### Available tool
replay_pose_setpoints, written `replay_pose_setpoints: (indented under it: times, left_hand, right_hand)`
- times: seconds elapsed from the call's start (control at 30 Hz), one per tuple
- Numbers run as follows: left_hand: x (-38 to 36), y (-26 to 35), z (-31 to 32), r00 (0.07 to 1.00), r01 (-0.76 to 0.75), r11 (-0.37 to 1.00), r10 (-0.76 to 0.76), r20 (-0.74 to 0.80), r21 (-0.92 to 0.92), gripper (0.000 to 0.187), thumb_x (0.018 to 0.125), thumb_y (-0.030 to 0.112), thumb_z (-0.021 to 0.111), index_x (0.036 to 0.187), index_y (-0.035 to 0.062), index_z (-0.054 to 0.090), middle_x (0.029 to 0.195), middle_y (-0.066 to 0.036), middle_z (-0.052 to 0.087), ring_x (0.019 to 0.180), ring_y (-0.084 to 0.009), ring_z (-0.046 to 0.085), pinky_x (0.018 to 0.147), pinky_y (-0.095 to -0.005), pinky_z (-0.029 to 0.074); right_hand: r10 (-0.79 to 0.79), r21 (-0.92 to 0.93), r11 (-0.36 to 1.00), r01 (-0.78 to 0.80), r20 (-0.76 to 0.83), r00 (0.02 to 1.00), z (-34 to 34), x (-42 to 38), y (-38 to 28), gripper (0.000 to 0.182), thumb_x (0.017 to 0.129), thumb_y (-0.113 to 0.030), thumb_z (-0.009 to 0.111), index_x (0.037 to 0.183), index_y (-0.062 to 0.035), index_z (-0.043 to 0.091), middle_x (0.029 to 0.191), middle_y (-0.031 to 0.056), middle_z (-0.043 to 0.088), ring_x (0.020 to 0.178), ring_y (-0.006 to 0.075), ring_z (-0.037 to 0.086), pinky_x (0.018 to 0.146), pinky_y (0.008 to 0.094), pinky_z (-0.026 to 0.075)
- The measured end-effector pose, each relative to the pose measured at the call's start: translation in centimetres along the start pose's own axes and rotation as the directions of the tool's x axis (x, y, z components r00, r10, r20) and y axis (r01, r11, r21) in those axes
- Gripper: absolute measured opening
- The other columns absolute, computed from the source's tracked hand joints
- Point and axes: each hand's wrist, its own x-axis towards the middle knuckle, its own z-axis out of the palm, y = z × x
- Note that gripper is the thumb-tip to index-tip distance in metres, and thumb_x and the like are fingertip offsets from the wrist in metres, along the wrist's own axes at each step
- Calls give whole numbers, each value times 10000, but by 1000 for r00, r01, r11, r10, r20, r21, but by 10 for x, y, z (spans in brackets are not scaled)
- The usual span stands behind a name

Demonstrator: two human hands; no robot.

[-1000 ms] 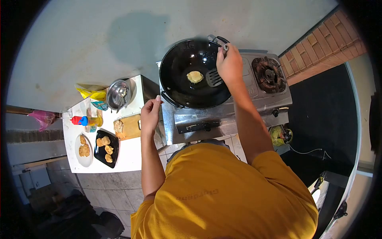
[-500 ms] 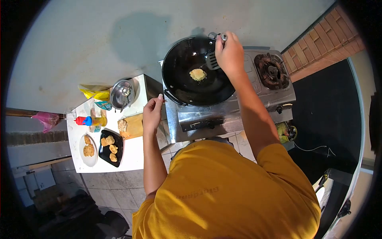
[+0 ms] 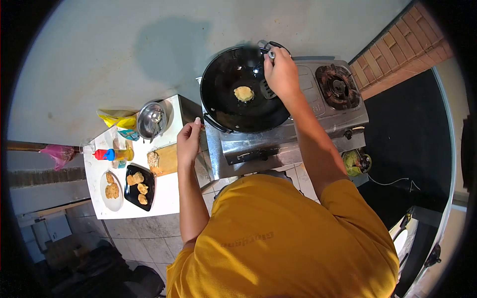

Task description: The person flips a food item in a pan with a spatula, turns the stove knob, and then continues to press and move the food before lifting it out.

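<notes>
My right hand (image 3: 282,74) is closed round the handle of a slotted spatula (image 3: 268,90) over the right side of a large black wok (image 3: 223,107). The spatula's dark head is inside the wok, to the right of a pale golden fried piece (image 3: 243,94). That piece lies near the wok's middle, with a little oil around it. Beside the wok's lower left handle is my left hand (image 3: 188,145), fingers curled in and thumb pointing up. What it holds, if anything, I cannot make out.
A stainless gas stove (image 3: 293,141) bears the wok and a second burner (image 3: 339,87). On the white table (image 3: 169,193) at left are a metal bowl (image 3: 151,120), cutting board (image 3: 166,158), squeeze bottles (image 3: 114,154), a black plate (image 3: 130,198) and a white plate (image 3: 113,202) with fried pieces.
My right hand and the spatula have shifted slightly left and down, the spatula's head now lower beside the fried piece. My left hand stays about where it was.
</notes>
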Motion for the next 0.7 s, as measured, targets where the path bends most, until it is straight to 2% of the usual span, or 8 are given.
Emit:
replay_pose_setpoints:
  times: [0.1, 0.17, 0.27, 0.37, 0.4, 0.53, 0.63, 0.7]
  left_hand:
    - [-3, 2, 1, 997, 73, 997, -73, 14, -10, 361, 937, 354, 571, 823, 21, 649, 631, 54, 448, 606, -50, 342, 548, -220, 282]
    - [-2, -3, 1, 1000, 10, 1000, -10, 9, 12, 363, 936, 358, 572, 826, 22, 652, 639, 54, 448, 610, -51, 346, 547, -216, 280]
    - [-1, -6, 1, 1000, 7, 1000, -7, 3, 2, 371, 935, 363, 573, 827, 17, 652, 654, 48, 460, 619, -61, 359, 556, -217, 288]
    - [0, -7, -1, 999, 50, 999, -50, 20, 11, 375, 934, 364, 573, 829, 13, 651, 657, 45, 463, 627, -64, 368, 566, -216, 293]
    - [0, -8, -1, 998, 54, 999, -54, 19, 10, 375, 934, 364, 573, 829, 13, 651, 657, 45, 463, 627, -64, 368, 566, -216, 293]
    - [-1, -14, -3, 999, 35, 999, -35, 3, 6, 384, 938, 371, 565, 841, 10, 651, 640, 59, 426, 610, -51, 344, 546, -215, 267]
    - [0, -10, -1, 1000, 24, 1000, -24, 9, 1, 388, 944, 374, 557, 858, 8, 652, 625, 71, 396, 584, -42, 320, 522, -213, 241]
    - [-1, -9, 1, 999, 35, 999, -35, 13, -12, 386, 944, 373, 557, 860, 8, 651, 623, 72, 392, 580, -41, 317, 519, -212, 238]
  right_hand:
    - [61, 18, 998, -61, 4, 998, -6, 5, -3, 150, 836, -97, 605, 952, -17, 551, 884, 173, 570, 791, 385, 589, 675, 446, 484]
    - [121, 14, 993, -121, -16, 993, -8, 7, -4, 150, 834, -94, 606, 950, -18, 551, 888, 171, 570, 791, 383, 589, 677, 443, 485]
    - [-81, 5, 997, 81, -35, 996, 1, 4, 2, 143, 846, -107, 612, 938, -17, 551, 863, 161, 573, 777, 378, 587, 664, 428, 484]
    - [-83, 98, 992, 81, 16, 996, 4, -1, 6, 143, 841, -107, 619, 927, -17, 548, 853, 162, 567, 765, 382, 583, 647, 428, 483]
    - [-49, 97, 994, 56, -72, 996, 4, -2, 3, 132, 844, -107, 615, 898, -17, 535, 848, 161, 562, 750, 386, 578, 630, 434, 481]
    - [-38, 9, 999, 38, -72, 997, 0, -4, 1, 128, 848, -114, 619, 865, -29, 525, 841, 149, 566, 737, 383, 576, 615, 435, 477]
    - [-56, 70, 996, 59, -36, 998, 4, -4, 4, 128, 847, -116, 622, 873, -34, 528, 848, 143, 566, 736, 377, 578, 615, 431, 478]
    - [-65, 75, 995, 72, -95, 993, 3, 1, 1, 130, 847, -115, 623, 882, -32, 530, 844, 141, 566, 735, 370, 581, 619, 424, 480]
